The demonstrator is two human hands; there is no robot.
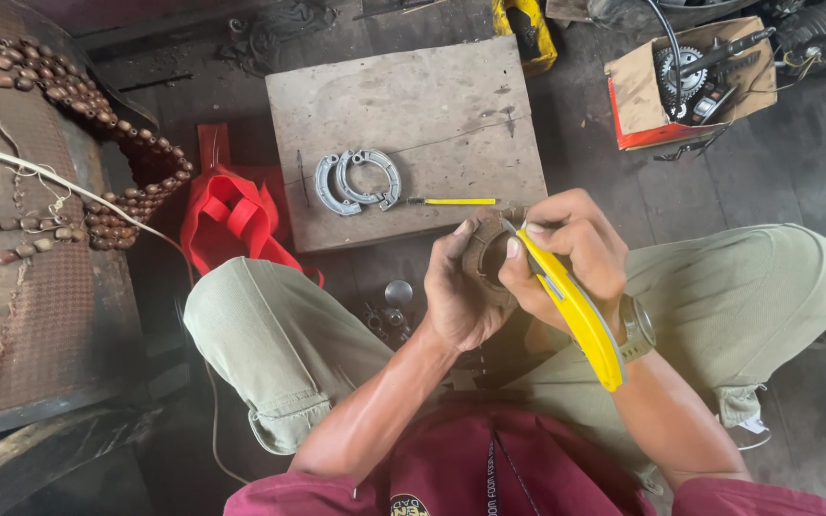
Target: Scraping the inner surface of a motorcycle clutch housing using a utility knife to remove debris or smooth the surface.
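Hands meet between the raised knees of a seated person in khaki trousers. The left hand [459,291] is curled around a small round brownish part [483,256], gripping it from the left so that its open face turns toward the right hand; what kind of part it is cannot be told. The right hand [566,253] is closed on a yellow utility knife [574,311], fingers pinching the handle near the blade end. The knife's long axis runs diagonally: its tip points up and left, touching the rim of the round part, while its tail slants down and right past the wristwatch [638,328].

Just beyond the hands lies a wooden board [432,105] on the dark floor. On it rest a pair of curved grey brake shoes [356,180] (nested one against the other) and, near the board's near edge, a thin yellow-handled tool [456,202] lying left to right. A red cloth bag [231,220] sits left of the board, beside a string of brown beads [126,129]. Far right, an open cardboard box [690,81] holds a sprocket and other parts.
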